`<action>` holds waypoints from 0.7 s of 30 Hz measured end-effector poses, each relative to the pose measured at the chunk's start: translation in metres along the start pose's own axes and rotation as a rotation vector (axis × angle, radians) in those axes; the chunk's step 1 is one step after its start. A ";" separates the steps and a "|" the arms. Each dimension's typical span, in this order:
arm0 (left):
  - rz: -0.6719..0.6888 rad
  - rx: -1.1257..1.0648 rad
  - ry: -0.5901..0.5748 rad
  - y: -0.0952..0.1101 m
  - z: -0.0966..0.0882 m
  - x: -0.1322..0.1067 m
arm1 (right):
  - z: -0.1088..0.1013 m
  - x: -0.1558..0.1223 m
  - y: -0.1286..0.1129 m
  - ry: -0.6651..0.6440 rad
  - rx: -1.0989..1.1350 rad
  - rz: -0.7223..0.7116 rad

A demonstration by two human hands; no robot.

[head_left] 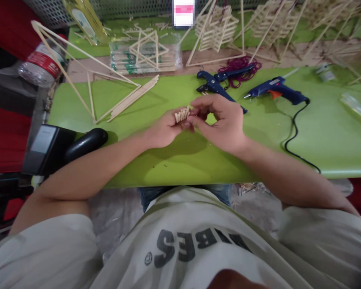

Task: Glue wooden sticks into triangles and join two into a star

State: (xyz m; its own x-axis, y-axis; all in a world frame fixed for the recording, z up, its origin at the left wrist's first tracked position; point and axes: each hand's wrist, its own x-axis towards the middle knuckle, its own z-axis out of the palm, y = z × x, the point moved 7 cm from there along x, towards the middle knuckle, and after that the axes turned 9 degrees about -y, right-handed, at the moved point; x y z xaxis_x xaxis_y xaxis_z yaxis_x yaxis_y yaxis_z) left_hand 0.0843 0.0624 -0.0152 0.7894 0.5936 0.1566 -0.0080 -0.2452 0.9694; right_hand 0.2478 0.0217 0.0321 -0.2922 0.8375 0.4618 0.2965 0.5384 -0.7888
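Note:
Several short wooden sticks (182, 115) lie side by side in my left hand (165, 128), which is closed around them above the green table. My right hand (221, 122) meets it from the right, thumb and fingertips pinched together at the end of the row; whatever sits between those fingertips is hidden. Just behind the right hand is a blue-handled cutter (213, 82). To its right lies a blue glue gun (276, 88) with an orange trigger and a black cord. Longer wooden sticks (135, 96) rest in a bundle beyond my left hand.
A wooden stick frame (92, 96) stands at left, near a plastic bottle (43, 62) and a black device (52, 146). Along the back are a bottle of yellow liquid (86, 20), packaged sticks (120, 58), purple cord (243, 68) and stick structures (218, 28).

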 end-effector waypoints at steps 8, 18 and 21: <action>-0.032 0.087 -0.009 0.003 0.003 -0.002 | -0.001 0.004 0.001 -0.069 -0.152 0.063; -0.068 0.043 0.019 0.000 0.001 0.000 | 0.003 0.005 0.003 -0.097 -0.175 0.118; -0.091 0.060 0.062 0.000 -0.002 -0.002 | 0.000 0.004 0.008 -0.067 -0.162 0.125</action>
State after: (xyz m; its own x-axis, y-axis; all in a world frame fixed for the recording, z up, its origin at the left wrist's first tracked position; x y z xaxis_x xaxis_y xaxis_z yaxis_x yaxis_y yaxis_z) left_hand 0.0812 0.0628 -0.0148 0.7459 0.6611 0.0814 0.1002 -0.2322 0.9675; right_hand 0.2491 0.0294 0.0279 -0.3022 0.8934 0.3325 0.4745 0.4435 -0.7604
